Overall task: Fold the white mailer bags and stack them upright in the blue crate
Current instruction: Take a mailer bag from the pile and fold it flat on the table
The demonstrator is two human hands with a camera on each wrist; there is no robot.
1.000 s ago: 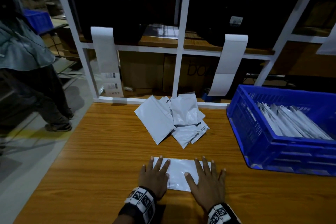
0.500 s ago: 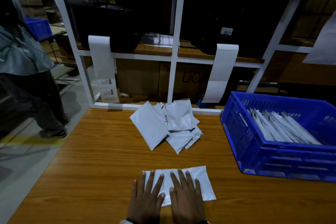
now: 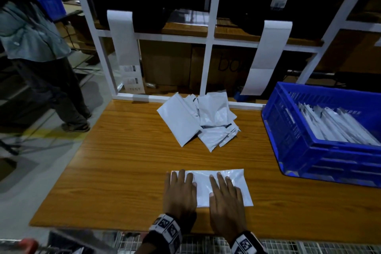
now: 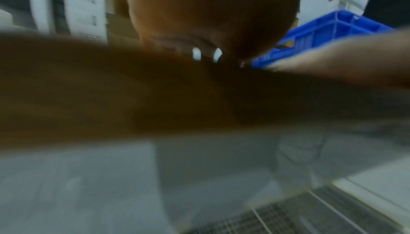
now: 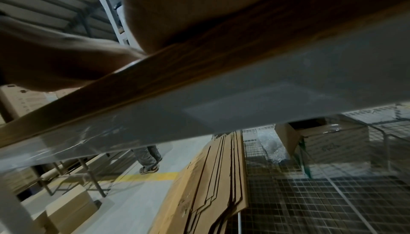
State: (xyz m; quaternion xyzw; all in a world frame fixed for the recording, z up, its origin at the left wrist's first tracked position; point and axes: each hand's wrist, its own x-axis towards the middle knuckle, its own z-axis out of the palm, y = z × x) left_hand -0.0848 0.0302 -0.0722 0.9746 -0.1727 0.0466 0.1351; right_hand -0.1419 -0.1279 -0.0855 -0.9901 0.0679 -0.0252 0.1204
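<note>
Both hands lie flat on a folded white mailer bag near the front edge of the wooden table. The left hand presses the bag's left end, fingers straight and close together, fingertips reaching almost to its far edge. The right hand presses the middle-right part, fingers straight and slightly spread. Neither hand curls round the bag; both are flat palms down. The bag's right end sticks out bare past the right hand.

A loose pile of unfolded mailer bags sits further back at the table's middle, well apart from the pressed bag, overlapping at mixed angles. The blue crate stands on the table's right side, near the pressed bag but not touching it. Inside it, a row of folded bags stands on edge, leaning.

Behind the table rises a white frame with two white paper strips hanging from its crossbar. Another person stands on the floor to the left. Both wrists wear black-and-white marker bands.

The left wrist view is blurred: palm underside over the table top, crate corner to the right. The right wrist view shows the table edge, with flat cardboard sheets and wire mesh below.
</note>
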